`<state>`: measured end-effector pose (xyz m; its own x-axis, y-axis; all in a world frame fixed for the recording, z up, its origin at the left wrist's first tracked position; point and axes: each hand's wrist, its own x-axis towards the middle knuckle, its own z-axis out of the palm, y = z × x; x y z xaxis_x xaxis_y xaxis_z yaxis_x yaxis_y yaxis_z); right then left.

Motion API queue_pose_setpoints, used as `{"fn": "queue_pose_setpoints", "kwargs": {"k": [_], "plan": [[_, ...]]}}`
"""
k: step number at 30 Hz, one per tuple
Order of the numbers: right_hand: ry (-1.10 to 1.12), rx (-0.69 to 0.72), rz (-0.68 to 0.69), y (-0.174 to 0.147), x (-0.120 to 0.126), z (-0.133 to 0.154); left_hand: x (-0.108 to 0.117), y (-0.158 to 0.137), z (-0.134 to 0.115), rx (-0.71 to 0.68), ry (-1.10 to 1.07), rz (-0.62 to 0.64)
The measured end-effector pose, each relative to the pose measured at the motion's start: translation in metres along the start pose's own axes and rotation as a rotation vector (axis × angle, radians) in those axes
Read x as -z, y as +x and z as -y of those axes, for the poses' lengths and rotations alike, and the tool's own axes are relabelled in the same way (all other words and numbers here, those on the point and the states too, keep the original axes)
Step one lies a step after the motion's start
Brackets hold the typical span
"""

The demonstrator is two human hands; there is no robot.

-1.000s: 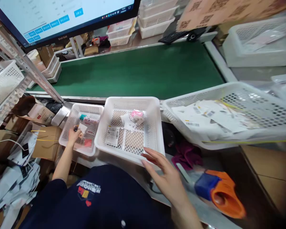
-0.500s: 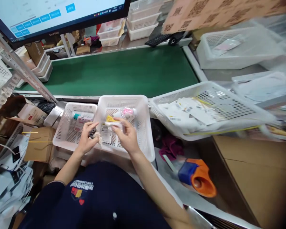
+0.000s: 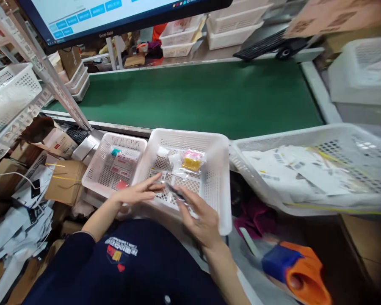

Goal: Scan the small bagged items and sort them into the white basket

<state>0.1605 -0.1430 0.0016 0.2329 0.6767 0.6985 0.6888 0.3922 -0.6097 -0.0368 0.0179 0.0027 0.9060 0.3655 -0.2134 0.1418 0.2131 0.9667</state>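
- White plastic everywhere at this bench: the middle basket (image 3: pixel 216 186) sits right in front of the person, so both hands can work over it without stretching.
- Left hand (image 3: pixel 136 194) lies flat over the basket's near-left corner, fingers stretched out and loose, gripping nothing as far as I can see.
- Right hand (image 3: pixel 200 216) is over the near rim, fingers curled around a thin clear packet (image 3: pixel 175 192) with something dark in it. Bit blurry, but it looks pinched by one end, with the other end sticking out toward the left hand's fingertips.
- Deeper in the same basket there's a pink-and-yellow bagged item (image 3: pixel 191 160), lying loose on the mesh floor.
- Smaller basket (image 3: pixel 99 163) butts up against the left side, holding a few little packets.
- Big basket (image 3: pixel 260 186) on the right is tipped toward the person, presumably for easy reach, and full of paper slips.
- Orange-and-blue tape dispenser (image 3: pixel 296 273) lies by the right elbow; green conveyor belt (image 3: pixel 193 95) runs behind it all.
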Motion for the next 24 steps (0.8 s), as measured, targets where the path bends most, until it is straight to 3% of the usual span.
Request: {"fn": "queue_pose_setpoints", "kwargs": {"k": [1,2,4,5,7,11,15,20,22,24], "plan": [[-0.045,-0.023,-0.064,-0.004,0.006,-0.008,0.023,0.003,0.000,-0.005,0.058,-0.120],[-0.112,-0.063,-0.090,-0.008,0.011,-0.016,0.047,0.008,0.001,0.005,0.146,-0.324],[-0.274,-0.197,-0.016,-0.017,0.019,-0.032,0.094,0.019,0.006,0.089,0.317,-0.792],[-0.339,-0.280,0.059,-0.022,0.022,-0.039,0.114,0.024,0.011,0.154,0.375,-0.966],[-0.371,-0.424,0.185,-0.033,0.025,-0.048,0.144,0.030,0.023,0.258,0.432,-1.122],[-0.188,-0.573,0.276,-0.052,0.032,-0.048,0.166,0.034,0.052,0.347,0.439,-1.194],[-0.198,-0.669,0.139,-0.061,0.043,-0.040,0.172,0.038,0.064,0.328,0.393,-1.189],[-0.176,-0.540,0.095,-0.045,0.051,-0.029,0.174,0.031,0.045,0.124,0.296,-1.214],[-0.165,-0.466,0.097,-0.030,0.046,-0.025,0.157,0.029,0.039,-0.013,0.255,-1.246],[-0.149,-0.400,0.105,-0.015,0.039,-0.022,0.131,0.033,0.037,-0.152,0.208,-1.176]]}}
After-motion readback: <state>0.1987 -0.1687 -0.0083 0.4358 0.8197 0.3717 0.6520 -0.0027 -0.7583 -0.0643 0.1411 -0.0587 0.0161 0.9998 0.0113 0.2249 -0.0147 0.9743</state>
